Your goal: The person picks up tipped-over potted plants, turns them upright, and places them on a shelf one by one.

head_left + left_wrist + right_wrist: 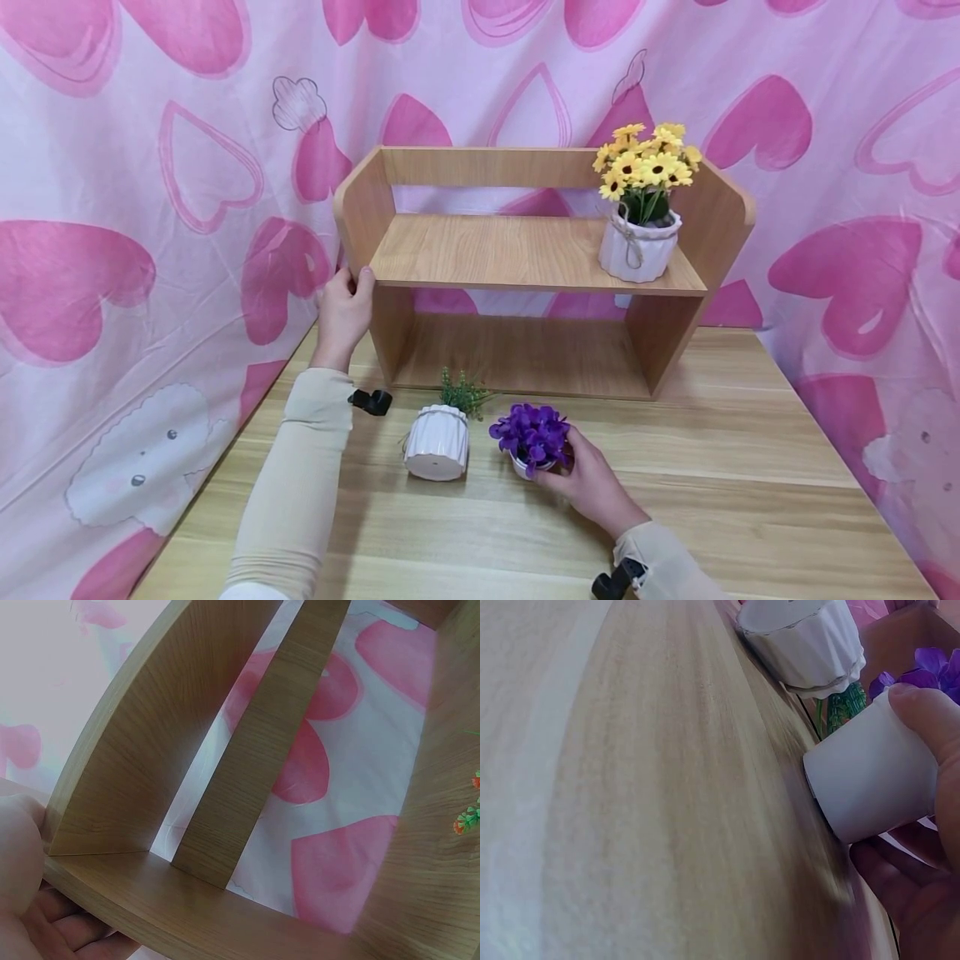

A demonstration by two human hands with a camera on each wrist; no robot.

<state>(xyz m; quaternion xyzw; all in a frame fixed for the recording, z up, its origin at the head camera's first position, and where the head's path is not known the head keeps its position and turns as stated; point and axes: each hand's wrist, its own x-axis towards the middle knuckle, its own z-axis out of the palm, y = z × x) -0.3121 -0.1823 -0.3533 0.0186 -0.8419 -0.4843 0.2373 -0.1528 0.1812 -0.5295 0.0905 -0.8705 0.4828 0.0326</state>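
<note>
My left hand (347,312) grips the left side panel of a two-tier wooden shelf (487,250); in the left wrist view its fingers (82,930) curl beneath the board's edge. In front of the shelf, my right hand (592,483) holds a small white pot (877,776) of purple flowers (531,435), thumb at the rim and fingers round its side. Whether that pot touches the table is hard to tell. Left of it, a ribbed white pot (437,446) with a green plant (463,393) lies tipped, its base facing me.
Yellow flowers (647,167) in a white pot (640,247) tied with twine stand at the right end of the upper tier. A wooden table (750,467) carries everything. Behind and at the sides hangs a pink heart-patterned cloth (480,67).
</note>
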